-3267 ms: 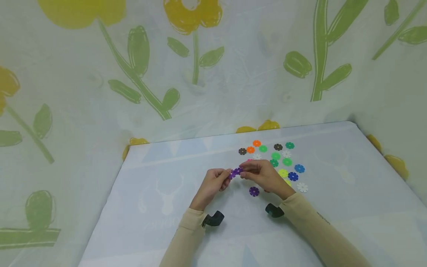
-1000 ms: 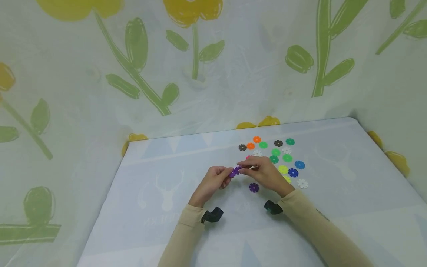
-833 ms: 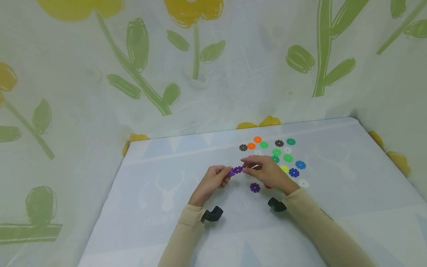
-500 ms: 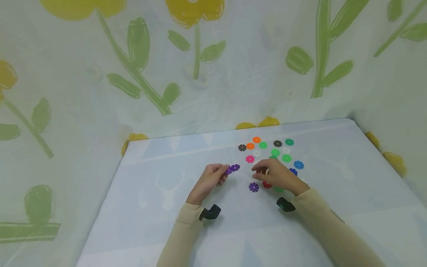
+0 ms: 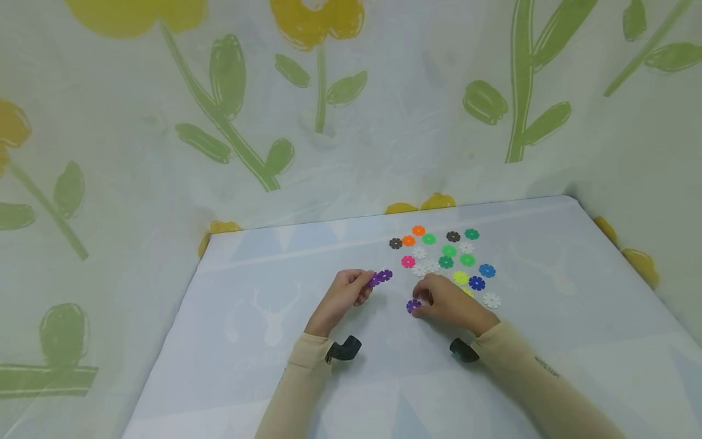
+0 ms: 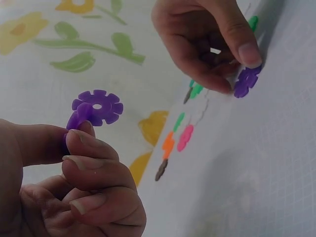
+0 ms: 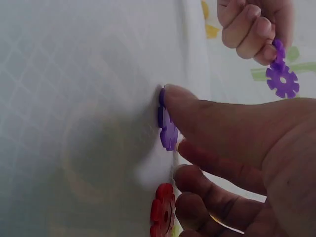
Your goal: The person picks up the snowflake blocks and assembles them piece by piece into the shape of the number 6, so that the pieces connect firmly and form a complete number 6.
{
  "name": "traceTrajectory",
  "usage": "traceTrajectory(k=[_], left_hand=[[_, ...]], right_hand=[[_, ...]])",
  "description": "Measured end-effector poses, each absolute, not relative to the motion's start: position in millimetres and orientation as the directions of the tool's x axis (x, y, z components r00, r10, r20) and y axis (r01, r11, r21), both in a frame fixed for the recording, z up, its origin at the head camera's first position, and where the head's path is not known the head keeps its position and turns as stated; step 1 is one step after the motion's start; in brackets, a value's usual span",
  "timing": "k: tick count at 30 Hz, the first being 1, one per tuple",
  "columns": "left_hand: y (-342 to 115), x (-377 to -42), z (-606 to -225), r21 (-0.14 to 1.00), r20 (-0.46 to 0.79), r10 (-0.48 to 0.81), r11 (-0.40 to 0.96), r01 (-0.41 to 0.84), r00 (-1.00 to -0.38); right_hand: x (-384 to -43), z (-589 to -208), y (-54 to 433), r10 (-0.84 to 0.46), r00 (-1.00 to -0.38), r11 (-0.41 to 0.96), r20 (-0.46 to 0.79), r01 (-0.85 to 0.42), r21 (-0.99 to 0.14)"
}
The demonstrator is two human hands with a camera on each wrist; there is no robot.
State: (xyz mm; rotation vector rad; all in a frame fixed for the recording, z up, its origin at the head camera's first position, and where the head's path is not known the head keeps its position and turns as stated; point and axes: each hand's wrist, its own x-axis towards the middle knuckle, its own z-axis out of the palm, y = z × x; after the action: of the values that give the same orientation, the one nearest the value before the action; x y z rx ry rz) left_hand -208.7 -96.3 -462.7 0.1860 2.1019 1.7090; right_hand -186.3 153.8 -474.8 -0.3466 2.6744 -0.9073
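Observation:
My left hand (image 5: pixel 341 300) pinches two joined purple snowflake discs (image 6: pixel 104 106) between thumb and forefinger, above the table. One disc sticks out past the fingertips; the other is partly hidden by them. To the right, my right hand (image 5: pixel 446 305) has its thumb and forefinger at opposite edges of a single purple snowflake disc (image 5: pixel 412 306) low over the tabletop. In the right wrist view that disc (image 7: pixel 168 129) shows side-on under the thumb, with a red snowflake disc (image 7: pixel 163 210) just beside the curled fingers.
Loose snowflake discs in several colours lie on the pale table (image 5: pixel 263 378) behind and right of my right hand, among them a pink one (image 5: pixel 408 261), a brown one (image 5: pixel 395 243) and a blue one (image 5: pixel 487 271). A flower-patterned curtain (image 5: pixel 384 152) stands behind the table.
My right hand has let go of the joined purple discs, moved right, then down to the single purple disc, which it now pinches. My left hand still holds the joined pair, slightly further left.

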Motion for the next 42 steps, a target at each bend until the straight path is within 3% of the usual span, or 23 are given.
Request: traceTrajectory(k=[8, 19, 23, 30, 42], left_hand=[[-97, -208, -463, 0.961, -0.232, 0.365, 0.228, -0.155, -0.902], [-96, -210, -464, 0.961, -0.23, 0.364, 0.232, -0.151, -0.903], [-96, -211, -465, 0.96, -0.23, 0.359, 0.234, -0.151, -0.905], [-97, -211, -466, 0.957, -0.243, 0.353, 0.241, -0.163, -0.904], [-95, -211, -465, 0.96, -0.232, 0.348, 0.233, -0.156, -0.908]], right_hand=[[-181, -473, 149, -0.297, -0.932, 0.784, -0.208, -0.113, -0.611], [-189, -462, 154, -0.332, -0.927, 0.671, -0.177, -0.1, -0.735], [-200, -453, 160, -0.304, -0.943, 0.599, -0.133, -0.08, -0.797], [-212, -446, 156, -0.208, -0.964, 0.497, -0.164, 0.041, -0.867], [-215, -448, 149, -0.163, -0.972, 0.418, -0.169, 0.087, -0.904]])
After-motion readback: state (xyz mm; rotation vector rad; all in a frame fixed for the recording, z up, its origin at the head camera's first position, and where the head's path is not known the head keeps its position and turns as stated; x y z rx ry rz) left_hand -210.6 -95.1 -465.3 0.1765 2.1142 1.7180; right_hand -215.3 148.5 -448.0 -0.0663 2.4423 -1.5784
